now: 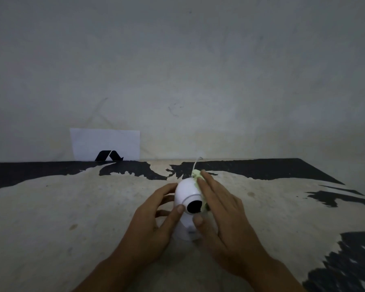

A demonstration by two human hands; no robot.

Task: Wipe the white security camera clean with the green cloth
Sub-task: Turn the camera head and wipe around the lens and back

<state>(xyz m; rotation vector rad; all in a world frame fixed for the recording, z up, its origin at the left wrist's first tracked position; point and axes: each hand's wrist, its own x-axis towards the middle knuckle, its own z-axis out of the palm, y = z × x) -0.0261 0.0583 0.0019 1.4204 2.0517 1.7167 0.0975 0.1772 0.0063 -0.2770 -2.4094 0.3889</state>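
Hands (154, 226) around camera (187, 193), cloth (197, 175)

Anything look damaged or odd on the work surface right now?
Yes: the table covering is badly worn, its black coating peeled into ragged patches exposing pale material. The white security camera stands upright, apparently intact, between both hands.

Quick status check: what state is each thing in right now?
Camera: upright on the table, lens facing the wearer.
Cloth: pressed against the camera's right side under the right hand.
Left hand: steadying the camera's left side.
Right hand: flat on the cloth.
Paper: leaning on the wall.
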